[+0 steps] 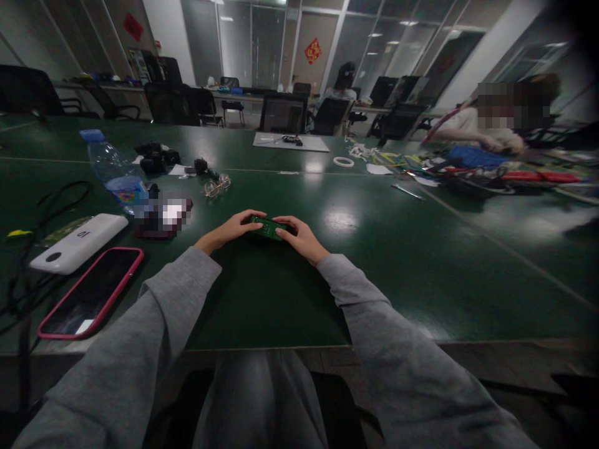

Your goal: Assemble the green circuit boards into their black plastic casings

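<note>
A small green circuit board [269, 228] is held between my two hands, just above the green table [276, 299]. My left hand [234, 228] grips its left end, with the thumb lying over the top face. At the other end my right hand [302, 237] pinches the board, thumb on top and fingers along the far edge. The board's face is turned up toward me, and small pale marks show on it. Its underside is hidden.
To the left lie a phone in a pink case [93, 293], a white power bank [79, 243], a water bottle [116, 174] and glasses [218, 186]. A white board [291, 142] lies farther back. At right are cables [397, 161], a tape roll [343, 162], a pen [407, 192] and another person [468, 128].
</note>
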A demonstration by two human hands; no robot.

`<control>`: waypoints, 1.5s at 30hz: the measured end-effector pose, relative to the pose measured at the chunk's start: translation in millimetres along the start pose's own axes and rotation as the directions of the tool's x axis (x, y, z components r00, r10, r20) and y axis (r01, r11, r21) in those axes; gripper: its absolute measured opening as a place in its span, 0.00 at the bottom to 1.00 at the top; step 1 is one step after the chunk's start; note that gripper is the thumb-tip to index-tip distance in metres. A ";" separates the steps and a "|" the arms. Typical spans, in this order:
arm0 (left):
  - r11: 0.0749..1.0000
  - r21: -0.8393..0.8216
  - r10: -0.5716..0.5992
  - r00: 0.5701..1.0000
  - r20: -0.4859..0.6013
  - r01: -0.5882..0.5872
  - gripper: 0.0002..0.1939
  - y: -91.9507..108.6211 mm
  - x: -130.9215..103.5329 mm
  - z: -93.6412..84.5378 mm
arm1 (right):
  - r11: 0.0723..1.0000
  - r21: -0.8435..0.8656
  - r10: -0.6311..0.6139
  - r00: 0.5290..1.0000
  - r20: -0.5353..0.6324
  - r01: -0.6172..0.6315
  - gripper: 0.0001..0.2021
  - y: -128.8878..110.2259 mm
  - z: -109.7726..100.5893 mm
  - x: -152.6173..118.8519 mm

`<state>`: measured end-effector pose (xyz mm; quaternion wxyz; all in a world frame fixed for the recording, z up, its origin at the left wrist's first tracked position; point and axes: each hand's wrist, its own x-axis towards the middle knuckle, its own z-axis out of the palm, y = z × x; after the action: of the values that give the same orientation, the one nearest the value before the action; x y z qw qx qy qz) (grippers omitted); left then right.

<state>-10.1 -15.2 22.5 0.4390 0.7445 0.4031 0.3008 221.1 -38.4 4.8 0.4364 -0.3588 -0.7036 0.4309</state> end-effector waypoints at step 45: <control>1.000 0.014 -0.015 1.000 0.007 0.015 0.27 4.1 -1.7 0.4 | 1.000 -0.016 0.008 1.000 0.013 -0.008 0.19 6.8 -1.9 1.7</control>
<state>-9.3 -18.0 25.9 0.4375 0.7456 0.4094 0.2918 223.1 -33.9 -0.5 0.4270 -0.3623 -0.7086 0.4293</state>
